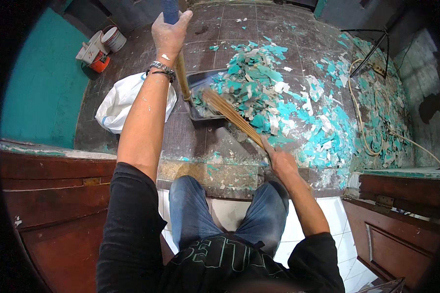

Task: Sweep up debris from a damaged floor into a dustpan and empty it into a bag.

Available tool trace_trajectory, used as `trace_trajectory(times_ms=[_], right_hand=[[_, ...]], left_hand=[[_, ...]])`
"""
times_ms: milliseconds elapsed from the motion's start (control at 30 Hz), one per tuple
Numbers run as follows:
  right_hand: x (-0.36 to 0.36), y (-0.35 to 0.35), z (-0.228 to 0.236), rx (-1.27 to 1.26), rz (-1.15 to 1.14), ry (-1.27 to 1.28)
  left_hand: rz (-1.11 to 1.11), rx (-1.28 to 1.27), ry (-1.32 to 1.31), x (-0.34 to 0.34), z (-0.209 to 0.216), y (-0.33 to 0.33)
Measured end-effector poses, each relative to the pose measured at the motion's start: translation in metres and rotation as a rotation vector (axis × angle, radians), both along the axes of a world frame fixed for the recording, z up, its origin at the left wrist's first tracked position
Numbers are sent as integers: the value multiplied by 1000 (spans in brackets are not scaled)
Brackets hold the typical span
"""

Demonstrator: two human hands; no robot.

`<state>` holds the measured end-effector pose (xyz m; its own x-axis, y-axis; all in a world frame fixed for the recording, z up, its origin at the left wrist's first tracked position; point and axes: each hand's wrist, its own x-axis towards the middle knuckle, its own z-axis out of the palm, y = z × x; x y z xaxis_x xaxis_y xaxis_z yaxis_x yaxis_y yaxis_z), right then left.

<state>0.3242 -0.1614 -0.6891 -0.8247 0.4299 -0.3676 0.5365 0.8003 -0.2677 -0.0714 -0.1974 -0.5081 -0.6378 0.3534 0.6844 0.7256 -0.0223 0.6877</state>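
"Where are the fingers?"

"The right hand (283, 164) has them curled tight round the stick broom (235, 118), thumb laid along the sticks. The left hand (169, 36) is wrapped round the blue grip (170, 10) of the dustpan handle (182, 75); I can't see every fingertip from here."

"How would those 2 tools feel?"

"The broom looks light, stiff by the fist and springy at the tips, so that narrow end seems right to hold. The dustpan (196, 113) is probably light too, though its load would drag the front down; the grip looks the surest hold."

"And where's the pan?"

"On the dark tiles (234, 29), against the heap of paint flakes (261, 75), with the broom's tips over it. The flakes look thin, brittle, maybe slippery underfoot."

"The arms?"

"The left reaches far forward, nearly straight, hand high on the handle. The right forearm slants in lower down, the broom pointing up and left. 1 white sack (120, 101) sits partly behind the left forearm."
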Motion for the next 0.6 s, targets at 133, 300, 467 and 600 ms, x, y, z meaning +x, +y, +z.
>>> trace_trajectory(times_ms=[133,300,467,600], right_hand=[[15,-3,59,-86,-147,-17],[79,17,33,-104,-342,259],[135,12,-51,-86,-635,250],[107,3,-111,-109,-392,288]], left_hand=[[13,15,-137,-4,-2,-24],[-206,78,-343,-7,-14,-47],[-157,19,-354,-22,-27,-66],[-242,1,-388,-2,-20,-56]])
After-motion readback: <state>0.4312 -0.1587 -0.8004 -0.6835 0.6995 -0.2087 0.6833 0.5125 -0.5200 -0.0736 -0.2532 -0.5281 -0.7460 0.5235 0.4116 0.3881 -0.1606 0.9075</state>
